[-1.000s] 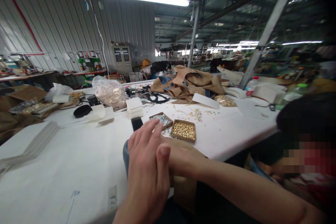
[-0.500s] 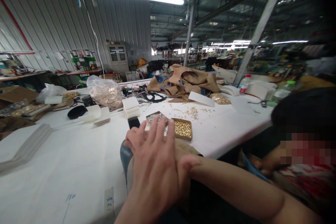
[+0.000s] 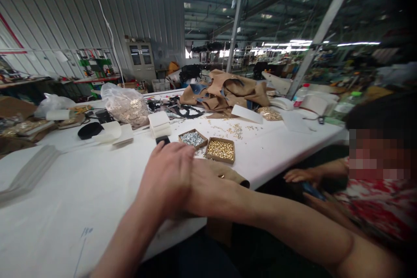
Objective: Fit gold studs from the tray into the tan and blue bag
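Note:
My left hand [image 3: 164, 173] reaches in from the lower left, its back toward me and its fingers bent over. What lies under them is hidden. My right hand [image 3: 203, 182] comes from the right and overlaps it, with its fingers out of sight behind the left. Just past my right wrist, a brown fabric piece [image 3: 230, 171] with a small gold stud and a dark end shows near the table edge. Beyond the hands stand a box of gold studs [image 3: 220, 150] and a box of silver studs [image 3: 193, 138]. A black phone-like object [image 3: 162, 140] lies beside my left fingers.
Loose studs [image 3: 236, 130] are scattered behind the boxes on the white table [image 3: 107, 186]. Farther back are a pile of brown and blue fabric [image 3: 224, 89], a plastic bag of small parts [image 3: 125, 106] and stacked white sheets [image 3: 28, 169]. A co-worker's hand [image 3: 302, 177] is at the right.
My left hand's outstretched fingers have bent over, and the hand has shifted left. The blue edge beside it is out of sight. The view has tipped down slightly; the co-worker's hand has spread.

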`<act>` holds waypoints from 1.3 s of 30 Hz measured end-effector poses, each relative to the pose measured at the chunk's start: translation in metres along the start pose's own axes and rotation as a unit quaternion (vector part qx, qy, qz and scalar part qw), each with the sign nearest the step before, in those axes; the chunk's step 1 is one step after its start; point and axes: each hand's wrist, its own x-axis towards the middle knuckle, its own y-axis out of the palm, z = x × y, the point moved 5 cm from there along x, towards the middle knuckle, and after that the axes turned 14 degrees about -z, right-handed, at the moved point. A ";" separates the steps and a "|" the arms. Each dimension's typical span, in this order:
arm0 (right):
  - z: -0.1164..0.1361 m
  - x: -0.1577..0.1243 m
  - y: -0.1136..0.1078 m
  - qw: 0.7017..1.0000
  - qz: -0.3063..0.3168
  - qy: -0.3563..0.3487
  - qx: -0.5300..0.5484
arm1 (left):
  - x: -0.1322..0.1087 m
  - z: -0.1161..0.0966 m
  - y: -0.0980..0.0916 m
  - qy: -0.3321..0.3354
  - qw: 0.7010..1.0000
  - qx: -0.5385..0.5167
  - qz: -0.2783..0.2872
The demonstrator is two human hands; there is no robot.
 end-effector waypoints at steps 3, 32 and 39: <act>0.006 0.012 -0.028 0.992 0.117 0.024 -0.048 | 0.000 0.047 -0.022 -0.118 0.990 0.033 -0.074; -0.078 -0.036 0.038 0.866 0.466 0.068 -0.170 | -0.068 0.028 0.027 0.041 0.975 0.032 0.216; -0.116 -0.037 0.060 0.933 0.339 0.108 -0.063 | -0.102 0.035 0.006 -0.007 0.961 -0.014 0.274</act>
